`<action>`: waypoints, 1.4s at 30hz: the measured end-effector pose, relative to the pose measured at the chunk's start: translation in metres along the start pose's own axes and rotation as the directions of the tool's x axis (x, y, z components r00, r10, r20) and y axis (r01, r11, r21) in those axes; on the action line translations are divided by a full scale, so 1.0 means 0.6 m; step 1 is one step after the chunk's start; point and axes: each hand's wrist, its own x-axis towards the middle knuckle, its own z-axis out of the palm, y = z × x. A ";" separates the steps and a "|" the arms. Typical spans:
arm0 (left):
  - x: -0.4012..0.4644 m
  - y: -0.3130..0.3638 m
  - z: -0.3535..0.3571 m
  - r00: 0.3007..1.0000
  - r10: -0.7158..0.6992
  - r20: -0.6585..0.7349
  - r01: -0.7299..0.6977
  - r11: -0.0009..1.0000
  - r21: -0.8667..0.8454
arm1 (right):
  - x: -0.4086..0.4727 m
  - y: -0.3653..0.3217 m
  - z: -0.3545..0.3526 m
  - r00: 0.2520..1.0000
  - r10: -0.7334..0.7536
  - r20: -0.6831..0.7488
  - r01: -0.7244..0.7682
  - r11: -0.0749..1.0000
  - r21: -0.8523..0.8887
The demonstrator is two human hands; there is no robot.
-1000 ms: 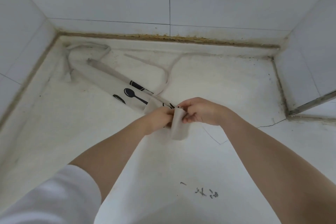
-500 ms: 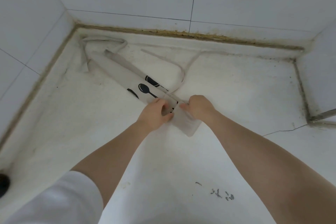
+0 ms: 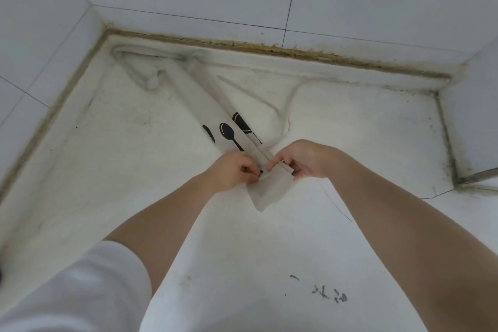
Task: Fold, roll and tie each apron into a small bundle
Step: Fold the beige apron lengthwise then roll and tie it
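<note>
The apron (image 3: 223, 118), folded into a long narrow strip, lies diagonally on the white surface (image 3: 134, 170); it appears light, soft and limp, best taken at the near end's two corners. The left hand (image 3: 234, 171) and right hand (image 3: 304, 159) each have a pinching grip on that turned-over end. Against the earlier frame, the end flap lies lower and flatter.
</note>
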 end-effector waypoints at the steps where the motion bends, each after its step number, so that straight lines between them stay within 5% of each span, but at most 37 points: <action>1: 0.000 0.003 -0.007 0.999 -0.034 0.032 0.035 0.998 -0.047 | -0.003 0.005 0.001 1.000 -0.016 0.022 0.016 1.000 -0.012; 5: -0.005 0.041 -0.046 0.951 -0.251 0.181 0.293 0.920 -0.261 | -0.011 0.014 -0.001 0.991 -0.061 0.119 0.059 0.998 0.022; 9: -0.025 0.056 -0.072 0.911 -0.331 0.245 0.410 0.789 -0.458 | 0.001 0.002 0.028 0.994 -0.095 -0.050 0.097 0.994 0.047; 11: -0.024 0.046 -0.070 0.945 -0.328 -0.012 0.304 0.888 -0.346 | 0.019 -0.003 0.050 0.978 -0.074 -0.197 0.070 0.997 -0.025; 14: -0.018 0.031 -0.065 0.892 -0.171 -0.419 0.218 0.974 0.064 | 0.032 -0.002 0.070 0.957 0.017 -0.289 0.004 0.997 0.072; 20: -0.028 0.027 0.021 0.882 0.221 -0.416 -0.011 0.893 0.450 | 0.008 0.017 0.100 0.992 0.084 -0.099 -0.041 0.925 0.378; 23: -0.032 -0.004 0.051 0.925 0.212 -0.315 0.043 0.766 0.641 | 0.009 0.018 0.094 0.964 -0.006 -0.265 0.001 1.000 -0.018; 25: -0.035 -0.017 0.044 0.952 0.186 -0.244 0.026 0.744 0.667 | 0.014 0.018 0.075 0.874 -0.231 -0.428 0.050 0.918 -0.395; 27: -0.035 -0.021 0.032 0.975 0.146 -0.171 0.007 0.739 0.674 | 0.015 0.022 0.058 0.831 -0.402 -0.386 0.148 0.827 -0.543; 31: -0.027 -0.023 0.019 0.983 0.171 -0.064 -0.078 0.708 0.702 | 0.019 0.034 0.039 0.849 -0.523 -0.076 0.210 0.465 -0.860; 35: -0.019 -0.030 0.012 0.979 0.203 -0.024 -0.135 0.731 0.669 | 0.018 0.020 0.035 0.857 -0.514 -0.030 0.026 0.102 -0.994; 38: -0.015 -0.021 0.006 0.986 0.168 -0.016 -0.123 0.781 0.612 | 0.014 0.006 0.032 0.862 -0.466 -0.197 -0.125 0.181 -0.975; 42: -0.016 -0.007 0.002 0.962 -0.084 -0.259 0.217 0.811 0.543 | 0.007 -0.003 0.056 0.826 -0.482 -0.293 -0.162 0.295 -0.942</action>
